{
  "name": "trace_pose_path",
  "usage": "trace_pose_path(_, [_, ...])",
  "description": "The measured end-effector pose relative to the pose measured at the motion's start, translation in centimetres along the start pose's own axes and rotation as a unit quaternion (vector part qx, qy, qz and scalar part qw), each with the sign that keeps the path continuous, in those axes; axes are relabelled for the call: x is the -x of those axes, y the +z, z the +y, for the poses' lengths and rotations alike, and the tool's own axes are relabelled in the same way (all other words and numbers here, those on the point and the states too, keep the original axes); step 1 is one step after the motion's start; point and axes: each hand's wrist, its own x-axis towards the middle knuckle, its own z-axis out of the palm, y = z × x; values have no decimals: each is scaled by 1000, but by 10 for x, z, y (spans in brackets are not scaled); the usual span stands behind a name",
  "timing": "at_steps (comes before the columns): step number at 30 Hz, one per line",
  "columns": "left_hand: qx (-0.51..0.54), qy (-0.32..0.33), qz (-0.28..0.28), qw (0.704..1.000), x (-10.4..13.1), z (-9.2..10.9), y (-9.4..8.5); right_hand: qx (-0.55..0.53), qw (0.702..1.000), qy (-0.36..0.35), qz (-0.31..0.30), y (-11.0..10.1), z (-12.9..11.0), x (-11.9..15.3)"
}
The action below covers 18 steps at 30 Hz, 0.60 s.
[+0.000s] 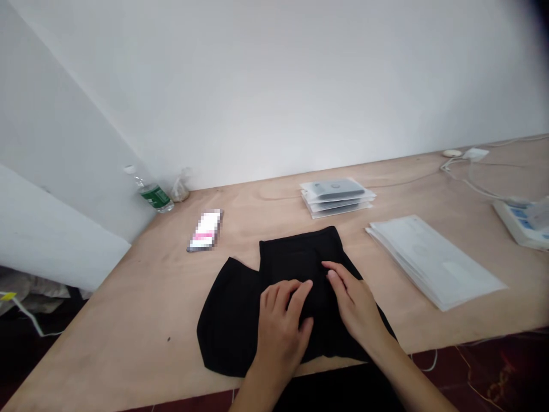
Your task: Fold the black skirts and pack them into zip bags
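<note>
A black cloth garment [231,320] lies spread on the wooden table near its front edge, with one rounded part out to the left. My left hand [285,320] rests on the middle of the cloth, fingers bent and apart, holding nothing that I can see. To its right, my right hand [354,300] touches the cloth with its fingertips, thumb and fingers near each other. Whether those fingertips pinch some fabric cannot be made out against the black.
On the wooden table [141,320] are a phone [206,230], a tilted bottle [155,195], a small bag [180,189], a stack of packaged items [337,197], flat white packages [433,257], and a power strip [521,223] with cables. A wall stands behind.
</note>
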Motion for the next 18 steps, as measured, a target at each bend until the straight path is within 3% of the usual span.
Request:
trace_pose_path(3, [-17,-13,-1,1000,7,-3,-2,-11,1000,25,5,2,-6,1])
trace_pose_path(11, [25,11,8,1000,7,-3,3,73,997,-12,13,8,-7,1])
trace_pose_path(16, [39,7,35,999,3,3,9,183,974,-105,86,6,-15,4])
trace_pose_path(18, [46,-4,49,998,4,5,13,189,963,-178,69,7,-21,3])
